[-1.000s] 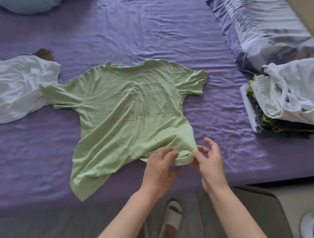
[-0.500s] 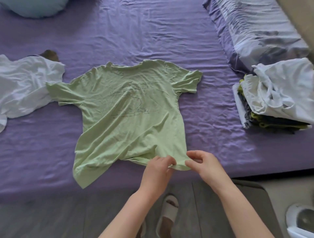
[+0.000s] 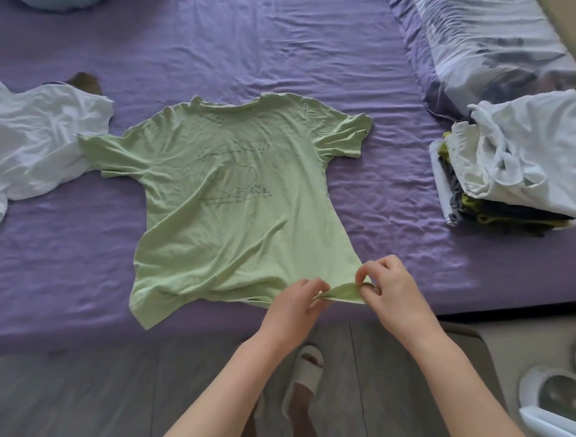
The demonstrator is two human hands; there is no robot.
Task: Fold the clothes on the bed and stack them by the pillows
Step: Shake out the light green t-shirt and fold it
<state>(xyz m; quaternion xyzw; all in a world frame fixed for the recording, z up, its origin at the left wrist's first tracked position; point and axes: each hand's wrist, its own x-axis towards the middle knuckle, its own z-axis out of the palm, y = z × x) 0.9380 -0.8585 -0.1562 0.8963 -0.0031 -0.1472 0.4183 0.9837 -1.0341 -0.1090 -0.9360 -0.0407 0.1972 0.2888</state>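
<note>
A light green T-shirt point(image 3: 230, 193) with a line drawing on its chest lies spread, collar away from me, on the purple bed sheet point(image 3: 249, 56). My left hand point(image 3: 293, 308) and my right hand point(image 3: 389, 287) both pinch its near right hem corner at the bed's front edge, with a short strip of hem stretched between them. A stack of folded clothes point(image 3: 498, 187) with a white garment on top sits at the right, beside a grey-patterned pillow point(image 3: 486, 46). A crumpled white garment point(image 3: 43, 143) lies at the left, touching the green sleeve.
A small brown item point(image 3: 84, 81) peeks out behind the white garment. A light blue pillow edge point(image 3: 62, 3) shows at the top left. Below the bed edge is grey wood floor point(image 3: 93, 390), my slippered foot point(image 3: 307, 371), and a white appliance point(image 3: 551, 402) at the bottom right.
Both hands have pulled the shirt's near right hem toward the bed's front edge and flattened its lower part. The hands have drawn slightly apart, stretching the hem corner between them.
</note>
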